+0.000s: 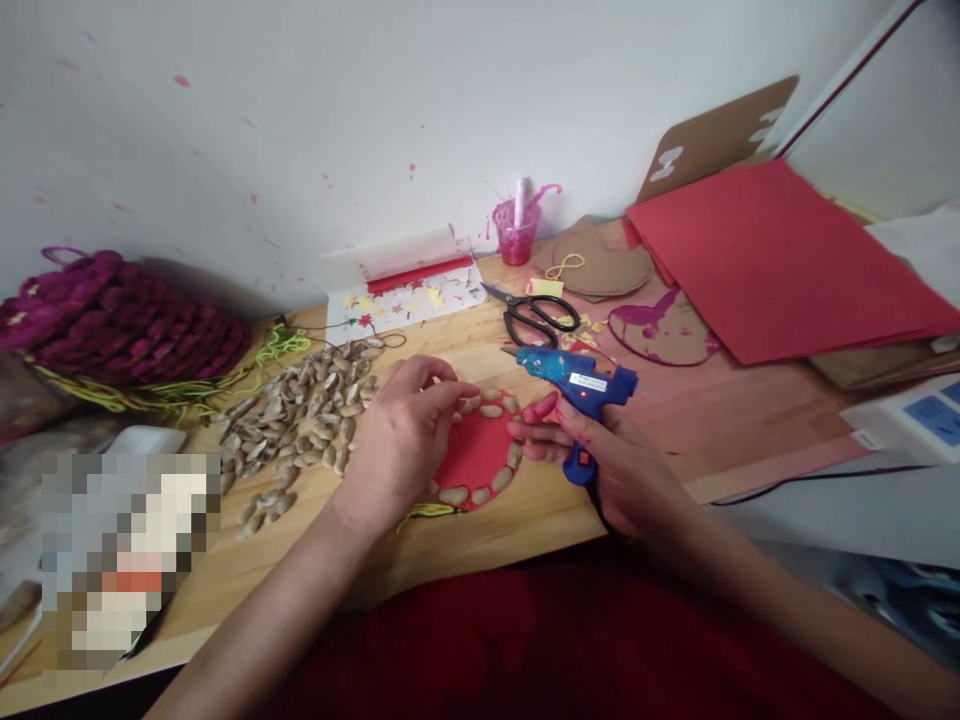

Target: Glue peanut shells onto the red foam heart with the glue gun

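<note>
Across the bench (315, 548) spreads a heap of peanut shells (289, 405); right of it lies a red disc (476, 450), rimmed with shells, between both hands. The right hand's (634, 475) grip wraps a blue glue gun (551, 368). The left hand's (397, 435) grip is narrow, fingertips at a rim shell (470, 405); whether pinching it, I cannot tell.

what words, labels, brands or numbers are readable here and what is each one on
None can be read.
White rectangular sticker on the blue plastic glue gun: print too small to read.
White boxy object with blue panels at the picture's right: any lettering too blurred to read.
Pixelated flat item at the picture's lower left: masked, so any text is hidden.
</note>
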